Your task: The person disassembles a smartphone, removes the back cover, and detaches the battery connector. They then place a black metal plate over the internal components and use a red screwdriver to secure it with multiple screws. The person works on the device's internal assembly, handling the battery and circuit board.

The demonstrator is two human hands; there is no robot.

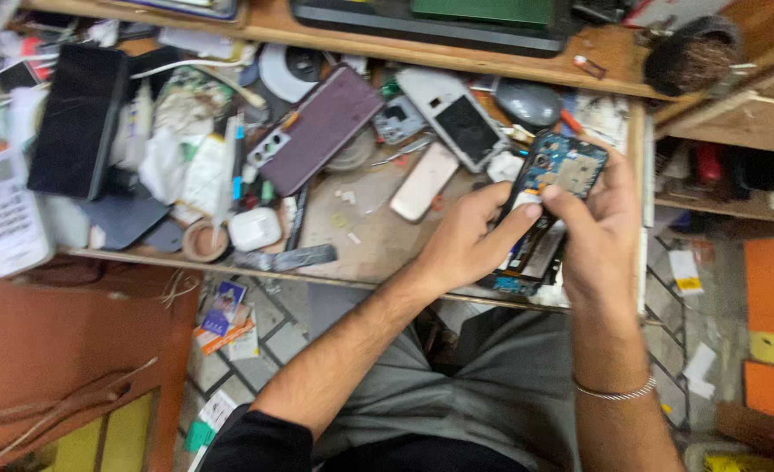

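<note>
I'm looking down at a phone repair workshop — a cluttered wooden bench [378, 236] strewn with dismantled phones [457, 122], a purple back cover [321, 127], a bare circuit board [566, 166] and small parts — cramped shelves alongside.

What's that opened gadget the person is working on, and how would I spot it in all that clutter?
Look at the right end of the wooden bench, near its front edge, where both hands meet. The left hand and right hand hold an opened phone. Unlike the closed purple phone and white phone nearby, it shows a bare blue circuit board.
</note>
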